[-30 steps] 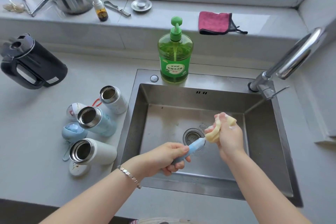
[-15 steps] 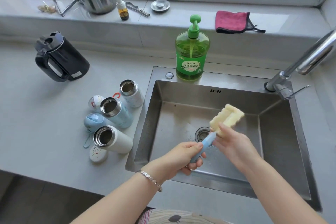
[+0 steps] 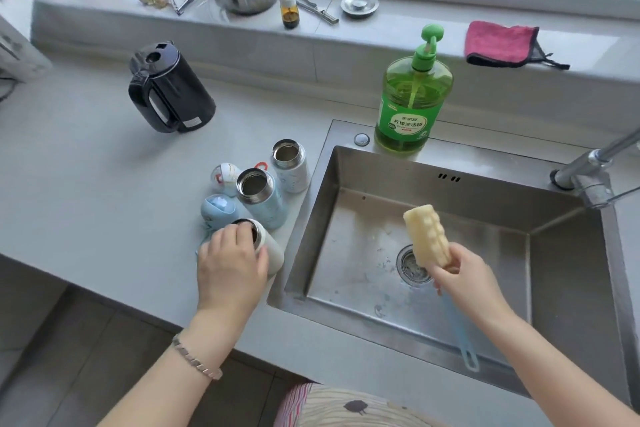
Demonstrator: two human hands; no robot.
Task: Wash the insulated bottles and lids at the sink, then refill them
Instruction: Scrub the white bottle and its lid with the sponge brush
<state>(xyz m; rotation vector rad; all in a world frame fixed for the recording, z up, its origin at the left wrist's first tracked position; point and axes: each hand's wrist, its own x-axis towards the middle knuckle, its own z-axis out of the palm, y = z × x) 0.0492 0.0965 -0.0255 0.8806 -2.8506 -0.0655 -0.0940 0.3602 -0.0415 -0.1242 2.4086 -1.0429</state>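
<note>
Left: my left hand [image 3: 230, 263] curls round the mouth of the nearest white bottle [image 3: 273, 251], which stands on the counter [image 3: 86, 184] just beside the blue bottle [image 3: 266, 204] and blue lid [image 3: 218, 210]. Right: my right hand [image 3: 464, 282] grips the sponge brush [image 3: 427, 236] above the sink [image 3: 568, 253].

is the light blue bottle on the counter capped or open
Open: the light blue bottle stands upright, its steel mouth bare, no lid on it.

I see a pale grey stone surface [image 3: 86, 184] with a stainless steel sink [image 3: 568, 263] set into it. Left of the sink stand a black plastic kettle [image 3: 171, 88], a white patterned insulated bottle [image 3: 291, 166], a pale blue insulated bottle [image 3: 263, 199] and a cream insulated bottle [image 3: 274, 248], all three uncapped. Just beside them lie a white marbled round lid [image 3: 225, 175] and a pale blue round lid [image 3: 218, 208].
</note>
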